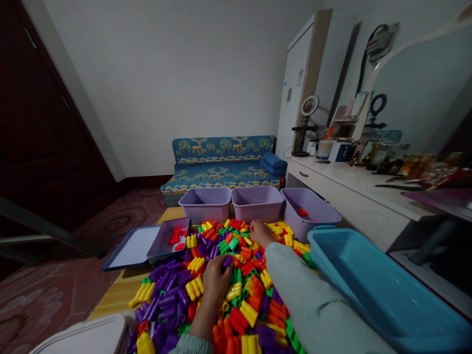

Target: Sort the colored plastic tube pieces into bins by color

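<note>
Resting palm-down on the heap of short plastic tube blocks in purple, yellow, red, orange and green (243,310), the left hand (216,280) has its fingers (224,264) curled over purple blocks; whether they grip one cannot be told. The right hand (261,233), in a pale sleeve, lies at the heap's far edge, just before the middle lilac plastic bin (257,202). Its fingers seem bent onto the blocks, and their hold is hidden. The heap covers the yellow wooden counter (110,297). The left lilac plastic bin (205,205) and the right lilac plastic bin (313,212), which holds a red piece, flank the middle one. A shallow lilac tray (162,250) with red blocks sits just left of the heap, beside a blue-rimmed white board (129,248). A large blue plastic tub (372,290) stands to the right.
</note>
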Demonstrator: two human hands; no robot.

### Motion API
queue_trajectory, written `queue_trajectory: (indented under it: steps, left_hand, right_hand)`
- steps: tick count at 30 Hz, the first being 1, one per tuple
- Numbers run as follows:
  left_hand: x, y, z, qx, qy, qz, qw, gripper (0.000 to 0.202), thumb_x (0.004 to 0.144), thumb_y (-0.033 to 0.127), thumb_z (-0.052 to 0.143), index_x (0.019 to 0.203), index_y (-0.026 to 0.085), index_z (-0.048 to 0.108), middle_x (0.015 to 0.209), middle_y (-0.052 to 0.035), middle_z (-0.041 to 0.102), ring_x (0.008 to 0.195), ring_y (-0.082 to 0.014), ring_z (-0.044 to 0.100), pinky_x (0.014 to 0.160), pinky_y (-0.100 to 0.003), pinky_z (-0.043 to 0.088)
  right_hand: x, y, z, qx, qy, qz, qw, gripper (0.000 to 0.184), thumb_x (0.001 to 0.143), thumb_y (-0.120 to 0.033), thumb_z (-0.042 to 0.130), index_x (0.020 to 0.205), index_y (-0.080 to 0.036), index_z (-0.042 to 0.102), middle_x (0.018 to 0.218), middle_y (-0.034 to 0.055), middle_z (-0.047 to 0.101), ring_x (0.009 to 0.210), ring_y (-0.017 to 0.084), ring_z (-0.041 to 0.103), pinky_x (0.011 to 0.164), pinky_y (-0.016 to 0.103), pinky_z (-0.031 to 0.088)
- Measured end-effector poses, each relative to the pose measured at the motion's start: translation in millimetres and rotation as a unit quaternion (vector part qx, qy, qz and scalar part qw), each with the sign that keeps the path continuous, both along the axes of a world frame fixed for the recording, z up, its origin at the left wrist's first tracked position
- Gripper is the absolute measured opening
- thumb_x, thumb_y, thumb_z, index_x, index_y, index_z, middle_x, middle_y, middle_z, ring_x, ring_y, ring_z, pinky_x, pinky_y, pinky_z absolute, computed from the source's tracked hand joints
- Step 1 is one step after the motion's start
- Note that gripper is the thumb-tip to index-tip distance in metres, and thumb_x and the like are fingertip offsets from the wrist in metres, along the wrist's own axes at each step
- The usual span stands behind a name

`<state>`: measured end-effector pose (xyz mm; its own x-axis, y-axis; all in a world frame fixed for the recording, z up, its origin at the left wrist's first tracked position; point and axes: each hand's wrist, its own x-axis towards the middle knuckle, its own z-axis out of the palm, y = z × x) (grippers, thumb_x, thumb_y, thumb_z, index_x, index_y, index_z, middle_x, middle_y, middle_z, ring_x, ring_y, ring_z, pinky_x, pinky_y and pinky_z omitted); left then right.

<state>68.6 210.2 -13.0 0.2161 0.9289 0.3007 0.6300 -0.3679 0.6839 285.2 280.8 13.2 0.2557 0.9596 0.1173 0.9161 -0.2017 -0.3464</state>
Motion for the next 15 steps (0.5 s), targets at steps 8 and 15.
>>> queue_trajectory:
  steps: [8, 15]
  left_hand:
    - [-0.2, -0.2, -0.1, -0.004, 0.01, 0.002, 1.0, 0.029, 0.083, 0.03, 0.052, 0.104, 0.018, 0.069, 0.103, -0.008, 0.07, 0.099, -0.0234, 0.061, 0.087, -0.034, 0.045]
    - [0.8, -0.8, 0.0, 0.002, 0.003, 0.005, 1.0, 0.027, 0.082, 0.026, 0.055, 0.103, 0.018, 0.069, 0.102, -0.0074, 0.07, 0.098, -0.022, 0.06, 0.087, -0.032, 0.043]
  right_hand:
    - [0.5, -4.9, 2.8, -0.027, 0.025, -0.033, 0.999, 0.024, 0.072, -0.014, 0.06, 0.095, -0.014, 0.069, 0.098, 0.0167, 0.069, 0.094, 0.027, 0.065, 0.076, 0.031, 0.043]
    - [-4.1, -10.1, -1.6, 0.018, 0.084, 0.009, 0.996, 0.031, 0.079, -0.02, 0.052, 0.106, -0.018, 0.067, 0.102, 0.0063, 0.071, 0.093, 0.018, 0.065, 0.074, 0.023, 0.045]
